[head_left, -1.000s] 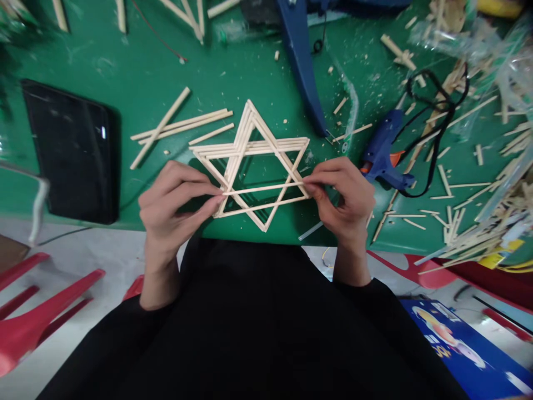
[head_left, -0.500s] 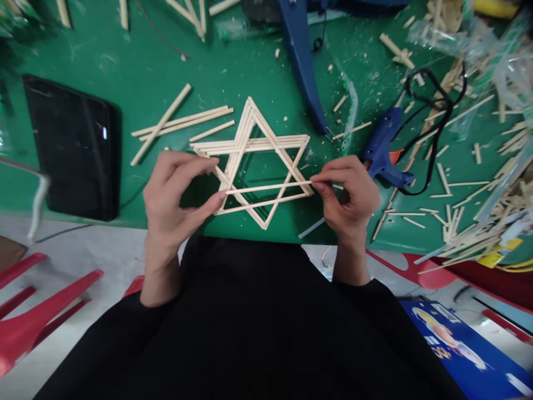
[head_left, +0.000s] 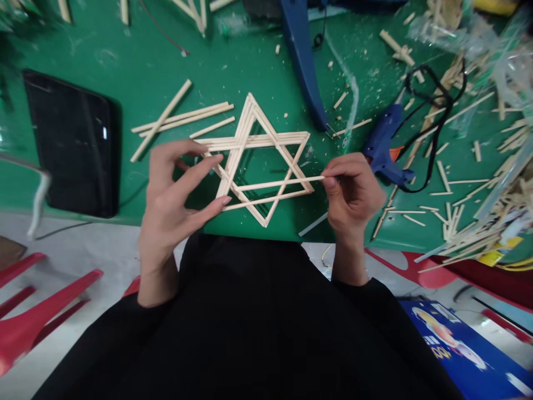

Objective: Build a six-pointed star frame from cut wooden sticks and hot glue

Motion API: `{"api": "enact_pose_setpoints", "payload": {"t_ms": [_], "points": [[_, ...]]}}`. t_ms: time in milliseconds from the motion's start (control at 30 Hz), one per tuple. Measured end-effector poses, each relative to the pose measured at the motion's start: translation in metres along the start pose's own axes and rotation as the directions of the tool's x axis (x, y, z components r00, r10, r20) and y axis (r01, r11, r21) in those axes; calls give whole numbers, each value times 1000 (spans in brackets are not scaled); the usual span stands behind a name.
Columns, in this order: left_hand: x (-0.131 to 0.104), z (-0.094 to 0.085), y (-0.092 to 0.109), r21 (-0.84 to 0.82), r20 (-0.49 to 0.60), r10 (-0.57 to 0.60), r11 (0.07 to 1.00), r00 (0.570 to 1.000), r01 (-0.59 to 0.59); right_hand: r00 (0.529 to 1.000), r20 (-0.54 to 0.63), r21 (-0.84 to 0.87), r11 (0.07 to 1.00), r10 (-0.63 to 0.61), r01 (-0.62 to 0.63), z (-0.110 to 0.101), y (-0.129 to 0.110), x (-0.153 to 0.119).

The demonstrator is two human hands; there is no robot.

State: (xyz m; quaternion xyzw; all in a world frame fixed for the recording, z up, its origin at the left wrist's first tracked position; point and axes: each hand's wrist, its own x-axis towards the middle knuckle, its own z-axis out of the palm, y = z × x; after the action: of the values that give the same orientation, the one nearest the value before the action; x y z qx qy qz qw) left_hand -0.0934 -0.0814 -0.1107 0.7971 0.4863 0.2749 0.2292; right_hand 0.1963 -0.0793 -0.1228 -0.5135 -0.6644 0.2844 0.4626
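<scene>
A six-pointed star built of layered thin wooden sticks lies near the front edge of the green table. My right hand pinches the right end of a loose stick, which slants slightly across the lower part of the star. On the star's left side is my left hand, its thumb and fingers apart, with fingertips at the left points of the star. The thumb tip is by the left end of the bottom stick and does not reach the loose stick.
A blue glue gun with a black cord lies right of my right hand. A black tablet-like object is at the left. Loose sticks lie behind my left hand; scraps cover the right side.
The loose stick has moved to the right with my right hand. My left thumb has come off its left end, and my left fingers have spread.
</scene>
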Motion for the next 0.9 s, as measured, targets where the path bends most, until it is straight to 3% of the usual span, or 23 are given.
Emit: {"api": "enact_pose_setpoints", "payload": {"t_ms": [300, 633, 900], "points": [[2, -2, 4, 1, 49, -20, 1000, 999, 20, 992, 46, 124, 985, 118, -123, 2, -4, -5], [4, -3, 2, 44, 53, 22, 999, 998, -25, 984, 74, -45, 986, 165, -162, 2, -3, -7], [5, -5, 9, 70, 77, -3, 998, 997, -3, 987, 42, 116, 981, 154, -157, 3, -3, -3]]}}
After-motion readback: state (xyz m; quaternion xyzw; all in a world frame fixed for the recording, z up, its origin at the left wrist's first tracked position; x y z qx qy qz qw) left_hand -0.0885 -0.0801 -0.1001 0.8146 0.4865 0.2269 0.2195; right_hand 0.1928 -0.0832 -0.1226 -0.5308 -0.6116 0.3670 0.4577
